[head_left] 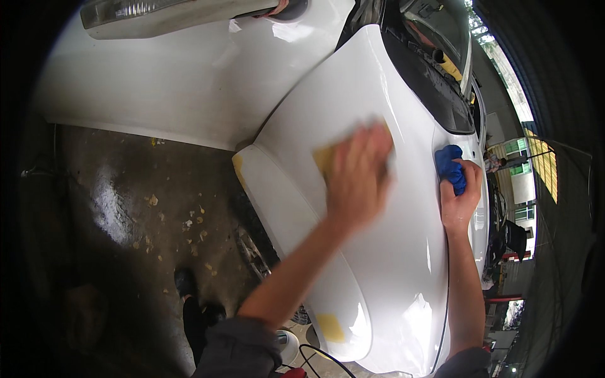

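Note:
My left hand (358,179) lies over a yellow sheet that looks like sandpaper (323,159), pressed on the white car fender (334,101). It is blurred by motion, and most of the sheet is under the palm and fingers. Over by the edge between fender and hood, my right hand (462,196) grips a crumpled blue cloth (449,167). The cloth touches the white bodywork. Two yellow patches mark the fender: one (331,327) near its front end and another (239,169) at the edge near the door.
A white car door (170,82) stands at the upper left, with a side mirror (145,16) above it. Below lies a wet, dark floor (120,208) with scattered yellow flecks. A white bucket (288,346) and a black hose or cable (328,354) are near the front wheel.

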